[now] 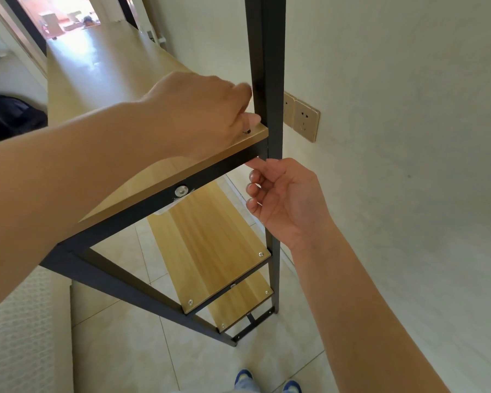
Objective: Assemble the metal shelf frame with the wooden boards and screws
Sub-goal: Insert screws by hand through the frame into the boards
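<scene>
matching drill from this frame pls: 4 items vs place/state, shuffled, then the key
Items
1. left hand
2. right hand
3. silver bolt
4. wall socket

Places/states
A. on the wall, right of the black upright
B. on top of the upper board's corner, at a small dark screw
C. in the black crossbar's front face
D. under the upper board's corner, fingers curled, fingertip at the frame

Pairs: 1-B, 2-D, 3-C, 4-A
</scene>
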